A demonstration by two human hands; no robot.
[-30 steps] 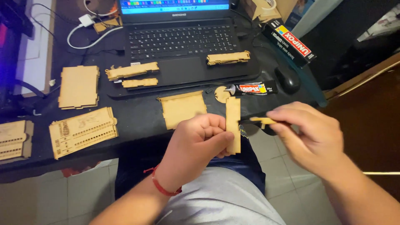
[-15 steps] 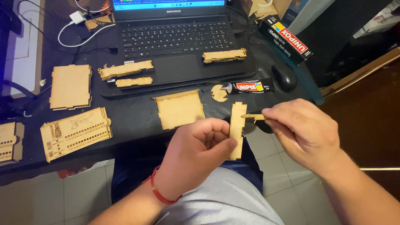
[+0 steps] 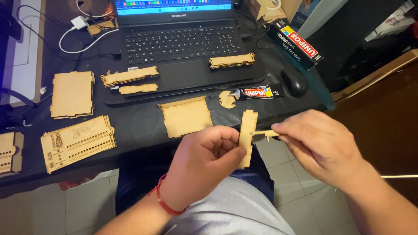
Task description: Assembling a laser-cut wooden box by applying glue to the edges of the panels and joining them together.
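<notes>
Here left hand [image 3: 204, 163] grips wooden strip [image 3: 247, 137]; right hand [image 3: 320, 146] pinches stick [image 3: 263, 133]; glue tube [image 3: 257, 92] beyond.

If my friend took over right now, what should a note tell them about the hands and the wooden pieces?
Left hand: fingers pinch a narrow wooden strip, held upright above the lap.
Right hand: holds a thin wooden stick, its tip touching the strip's edge.
Nearby on the black desk: glue tube, small round disc, square panel, more cut pieces on the left and on the laptop.
Done: pieces are cut and laid out.
Left: most pieces lie unjoined.
</notes>
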